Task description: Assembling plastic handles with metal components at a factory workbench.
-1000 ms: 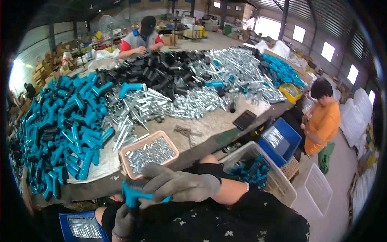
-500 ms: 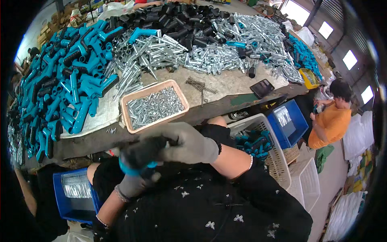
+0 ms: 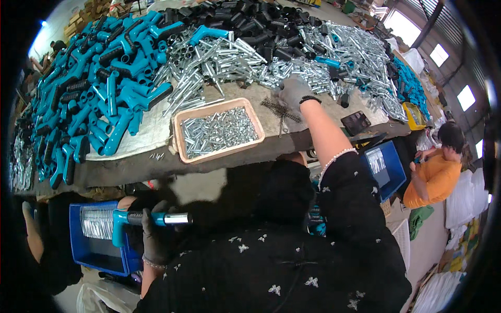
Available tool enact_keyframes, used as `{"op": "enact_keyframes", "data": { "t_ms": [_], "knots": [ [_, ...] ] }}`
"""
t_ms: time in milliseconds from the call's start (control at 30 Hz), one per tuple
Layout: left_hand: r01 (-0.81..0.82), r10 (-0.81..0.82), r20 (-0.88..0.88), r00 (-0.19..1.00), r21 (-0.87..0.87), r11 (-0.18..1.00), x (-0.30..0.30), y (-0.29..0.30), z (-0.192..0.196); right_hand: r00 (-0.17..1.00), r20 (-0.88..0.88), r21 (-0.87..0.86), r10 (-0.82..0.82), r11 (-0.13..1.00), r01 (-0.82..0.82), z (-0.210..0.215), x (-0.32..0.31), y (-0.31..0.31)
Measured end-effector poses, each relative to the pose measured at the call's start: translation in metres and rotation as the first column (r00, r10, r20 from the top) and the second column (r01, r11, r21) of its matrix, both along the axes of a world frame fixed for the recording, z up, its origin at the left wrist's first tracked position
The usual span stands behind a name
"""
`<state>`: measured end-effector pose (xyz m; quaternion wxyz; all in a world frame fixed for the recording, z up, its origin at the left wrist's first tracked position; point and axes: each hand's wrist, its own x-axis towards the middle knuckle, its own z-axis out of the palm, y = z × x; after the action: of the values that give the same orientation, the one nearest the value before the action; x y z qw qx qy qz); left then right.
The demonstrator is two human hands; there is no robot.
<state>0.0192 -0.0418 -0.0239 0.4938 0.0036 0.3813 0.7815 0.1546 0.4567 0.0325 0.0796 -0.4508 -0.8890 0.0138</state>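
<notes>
Down at the lower left, my left hand (image 3: pixel 153 236), in a grey glove, is closed around a teal gun-shaped tool body (image 3: pixel 120 227) with a black section. A shiny metal tube with a black end points to the right out of it. My right hand (image 3: pixel 296 91), also gloved, reaches across the table to the near edge of a heap of silver metal tubes (image 3: pixel 271 76). Its fingers point down and are mostly hidden. Dark coil springs (image 3: pixel 280 109) lie just in front of that hand, left of my wrist.
A pinkish tray (image 3: pixel 224 150) of small metal parts stands at the table's front. Teal housings (image 3: pixel 78 94) and black sleeves (image 3: pixel 255 21) are heaped behind. Blue crates stand lower left (image 3: pixel 99 267) and right (image 3: pixel 392 163). A person in orange (image 3: pixel 436 175) works at the right.
My hands have come apart. My right hand has moved forward to the silver heap; my left has lowered to the left with the tool body. The view has shifted slightly.
</notes>
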Motion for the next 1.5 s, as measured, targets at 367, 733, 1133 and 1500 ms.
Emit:
{"op": "enact_keyframes", "data": {
  "t_ms": [367, 733, 1133, 1500],
  "knots": [
    [0.012, -0.011, -0.007, 1.000, 0.101, 0.995, -0.010, 0.009, -0.024, 0.660, -0.730, -0.445, 0.176, 0.611, -0.654, 0.014, 0.014, -0.227],
    [0.031, -0.030, -0.007, 1.000, 0.233, 0.972, -0.008, -0.003, -0.027, 0.337, -0.838, -0.080, 0.430, 0.514, -0.854, -0.026, -0.005, -0.298],
    [0.185, -0.123, -0.382, 0.916, 0.130, 0.974, -0.010, -0.015, -0.030, 0.704, -0.708, -0.680, -0.059, 0.325, -0.657, -0.028, -0.007, -0.310],
    [0.119, -0.103, -0.148, 0.984, 0.103, 0.987, -0.008, -0.008, -0.032, 0.618, -0.747, -0.448, 0.243, 0.503, -0.739, -0.041, -0.004, -0.302]
  ]
}}
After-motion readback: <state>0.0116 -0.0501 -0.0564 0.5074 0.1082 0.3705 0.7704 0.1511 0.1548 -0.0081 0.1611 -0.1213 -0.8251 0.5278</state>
